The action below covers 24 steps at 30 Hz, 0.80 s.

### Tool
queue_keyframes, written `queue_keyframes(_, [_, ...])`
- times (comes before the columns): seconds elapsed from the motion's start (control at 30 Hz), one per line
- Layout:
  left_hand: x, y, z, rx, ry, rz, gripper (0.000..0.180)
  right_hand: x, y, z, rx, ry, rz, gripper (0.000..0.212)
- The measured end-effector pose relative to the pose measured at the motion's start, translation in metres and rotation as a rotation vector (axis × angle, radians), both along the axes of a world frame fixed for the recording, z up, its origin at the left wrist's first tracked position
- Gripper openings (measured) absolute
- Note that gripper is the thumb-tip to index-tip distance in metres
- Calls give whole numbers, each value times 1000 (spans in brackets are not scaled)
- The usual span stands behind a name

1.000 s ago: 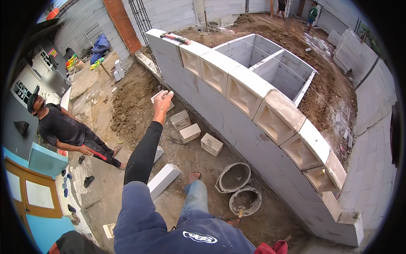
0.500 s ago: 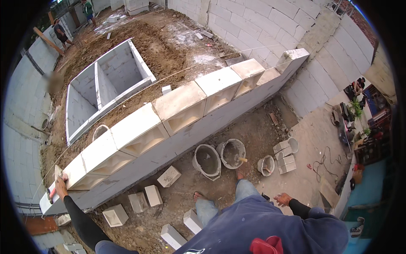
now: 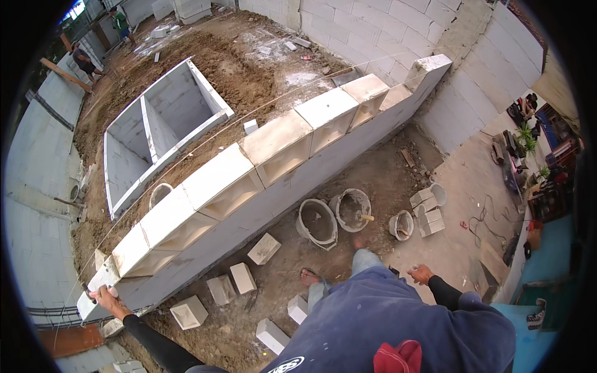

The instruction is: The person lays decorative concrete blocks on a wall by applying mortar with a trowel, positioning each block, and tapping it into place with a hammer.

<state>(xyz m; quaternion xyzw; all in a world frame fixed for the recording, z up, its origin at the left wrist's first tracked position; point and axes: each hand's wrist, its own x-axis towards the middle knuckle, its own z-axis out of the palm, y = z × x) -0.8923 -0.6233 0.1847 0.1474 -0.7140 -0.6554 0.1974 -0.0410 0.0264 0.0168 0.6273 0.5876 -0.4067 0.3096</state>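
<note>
My left hand is closed around a small tool with a dark end and a pale rounded part. It rests at the near left end of the low wall, and the tool's exact kind is partly hidden by my fingers. A small pale piece stands on the wall top just beyond the hand. Hollow-sided cream blocks form the top course, with a string stretched along it. My right hand hangs at my side, fingers loosely bent and apart, with nothing visible in it.
By my feet stand two mortar buckets and a smaller bucket. Several loose blocks lie on the ground along the wall. Beyond it is a two-part block pit. Two people are at the far left.
My left hand has moved from beside the pale piece toward the wall's end and closed on the tool lying there. My body has shifted slightly, so the scene sits further right.
</note>
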Motion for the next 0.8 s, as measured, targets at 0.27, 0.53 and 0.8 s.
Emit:
queue_keyframes(0.27, [358, 161, -43, -173, -90, -417, 16, -224, 18, 89, 262, 549, 405, 56])
queue_keyframes(0.53, [427, 358, -37, -670, 153, -1466, 18, -357, 58, 198, -336, 975, 431, 95])
queue_keyframes(0.8, [378, 557, 4, -911, 695, -1970, 21, -255, 166, 259, 77, 1096, 238, 28])
